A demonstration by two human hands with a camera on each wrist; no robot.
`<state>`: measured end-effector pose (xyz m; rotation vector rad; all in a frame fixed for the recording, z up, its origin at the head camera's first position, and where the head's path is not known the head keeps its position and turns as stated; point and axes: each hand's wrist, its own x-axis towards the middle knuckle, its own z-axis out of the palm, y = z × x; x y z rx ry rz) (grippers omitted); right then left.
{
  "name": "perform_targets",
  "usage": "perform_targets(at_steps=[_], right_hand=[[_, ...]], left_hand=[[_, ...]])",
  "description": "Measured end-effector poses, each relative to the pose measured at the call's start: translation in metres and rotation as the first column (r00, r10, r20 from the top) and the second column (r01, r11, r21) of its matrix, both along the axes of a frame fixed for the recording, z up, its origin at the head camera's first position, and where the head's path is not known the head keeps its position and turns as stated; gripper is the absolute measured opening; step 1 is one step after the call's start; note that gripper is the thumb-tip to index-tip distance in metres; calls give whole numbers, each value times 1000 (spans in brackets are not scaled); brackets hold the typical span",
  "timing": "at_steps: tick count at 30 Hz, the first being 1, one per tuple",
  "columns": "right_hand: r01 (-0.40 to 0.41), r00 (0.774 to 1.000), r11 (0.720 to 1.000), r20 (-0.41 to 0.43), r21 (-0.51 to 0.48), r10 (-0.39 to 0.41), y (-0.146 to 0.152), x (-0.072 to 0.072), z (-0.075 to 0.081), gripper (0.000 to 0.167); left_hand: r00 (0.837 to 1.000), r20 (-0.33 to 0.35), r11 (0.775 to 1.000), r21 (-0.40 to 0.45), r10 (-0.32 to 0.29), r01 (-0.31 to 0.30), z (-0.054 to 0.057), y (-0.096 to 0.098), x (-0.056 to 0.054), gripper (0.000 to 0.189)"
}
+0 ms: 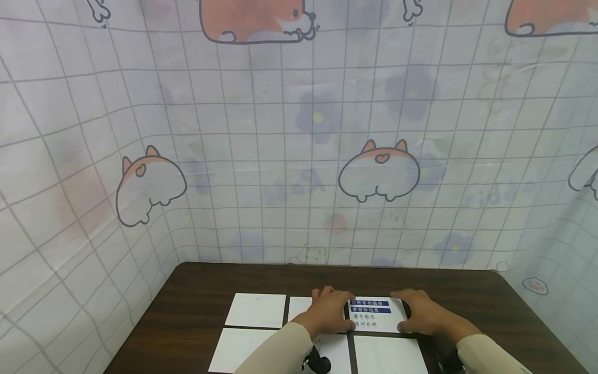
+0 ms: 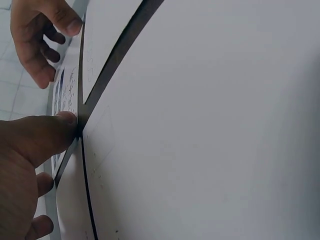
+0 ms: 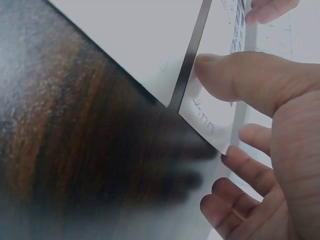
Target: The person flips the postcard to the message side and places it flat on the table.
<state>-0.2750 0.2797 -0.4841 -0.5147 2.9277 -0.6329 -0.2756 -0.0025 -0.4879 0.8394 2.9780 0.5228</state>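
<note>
A white paper card [image 1: 390, 315] with lines of Chinese print, two on dark blue bands, lies at the right of the far row. My left hand [image 1: 329, 310] touches its left side, thumb at the near corner and index finger by the far corner. At the opposite side is my right hand [image 1: 424, 312]. In the right wrist view its thumb [image 3: 225, 75] rests on the card's surface, beside small handwriting. The fingertips [image 3: 231, 156] reach the card's outer corner, with the other fingers spread loosely. Seen from the left wrist, the left thumb [image 2: 57, 127] presses the card's corner.
Several white sheets lie in two rows on the dark wooden table [image 1: 205, 280], with narrow gaps between them. One blank sheet [image 1: 390, 356] is just nearer than the printed card. A patterned curtain [image 1: 280, 208] hangs behind the table and at both sides.
</note>
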Motion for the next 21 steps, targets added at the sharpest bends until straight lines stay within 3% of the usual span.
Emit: perform_targets(at_steps=[12, 21], right_hand=[[-8, 999, 999, -40, -32, 7, 0, 4, 2, 91], [15, 999, 998, -29, -59, -17, 1, 6, 2, 100]], left_hand=[[1000, -13, 999, 35, 10, -9, -6, 0, -4, 72], [996, -89, 999, 34, 19, -16, -4, 4, -2, 76]])
